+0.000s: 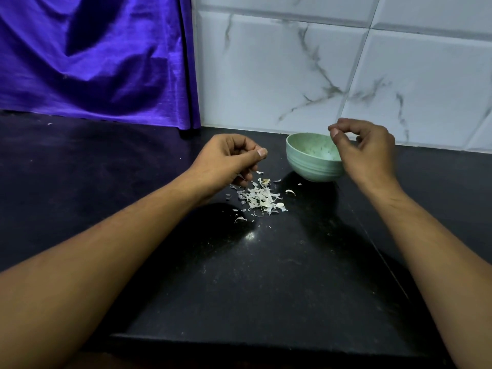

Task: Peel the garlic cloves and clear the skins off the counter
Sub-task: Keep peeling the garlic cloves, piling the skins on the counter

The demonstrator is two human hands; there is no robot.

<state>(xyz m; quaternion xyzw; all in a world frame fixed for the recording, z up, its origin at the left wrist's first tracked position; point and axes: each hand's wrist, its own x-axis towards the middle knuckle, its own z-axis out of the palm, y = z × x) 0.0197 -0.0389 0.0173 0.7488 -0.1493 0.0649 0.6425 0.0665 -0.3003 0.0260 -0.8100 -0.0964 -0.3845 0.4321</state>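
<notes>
— What are the hands doing?

— The left hand (229,161) hangs just left of the bowl (314,166), knuckles up and fingers curled under, with the thumb laid along the forefinger. Whether it grips anything, I can't tell. The right hand (364,150) is over the bowl's right rim, wrist bent, thumb and forefinger tips drawn close in a narrow pinch. I can't make out anything between them.

— And the garlic skins?

— The garlic skins (259,197) lie in a loose heap in front of the bowl and a little left of it, right under the left hand's fingertips. A few stray flakes lie around the heap, some on the bowl's side. The scraps point every which way, with no shared direction. The heap itself runs roughly from the fingertips back towards the person.

— What's it all on?

— A black, speckled counter (239,275), glossy enough to catch a light. Behind the bowl stands a white marble-veined tiled wall (292,75). Off to the bowl's left, a purple cloth (93,62) hangs down to the counter. Both forearms are bare and reach in from the near edge.
</notes>
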